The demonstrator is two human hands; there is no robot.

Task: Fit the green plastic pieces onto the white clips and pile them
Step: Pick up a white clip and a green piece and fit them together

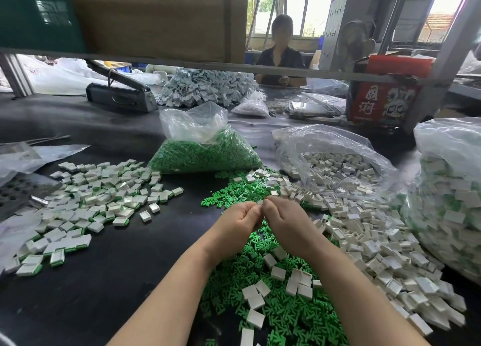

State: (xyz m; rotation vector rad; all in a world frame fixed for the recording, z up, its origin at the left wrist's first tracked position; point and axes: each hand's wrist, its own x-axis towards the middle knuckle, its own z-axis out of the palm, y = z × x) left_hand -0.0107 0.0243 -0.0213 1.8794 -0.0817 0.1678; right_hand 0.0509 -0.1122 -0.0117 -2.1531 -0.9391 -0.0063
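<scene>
White clip sits pinched between curled fingers of both hands; red box bears unreadable Chinese characters.

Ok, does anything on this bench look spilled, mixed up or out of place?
Mostly no. The only untidy bit: stray white clips lie scattered on the loose green pieces beneath the hands, so the two stocks are mixed there. The finished pile on the left sits apart.

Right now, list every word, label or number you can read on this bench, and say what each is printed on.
"國潮": large white characters on the front of the red carton at the back right; the first is plain, the second less sure.
Small white line under them: too blurred to read.
Dark marks on the white box by the window: illegible.
Nothing else bears text.
</scene>
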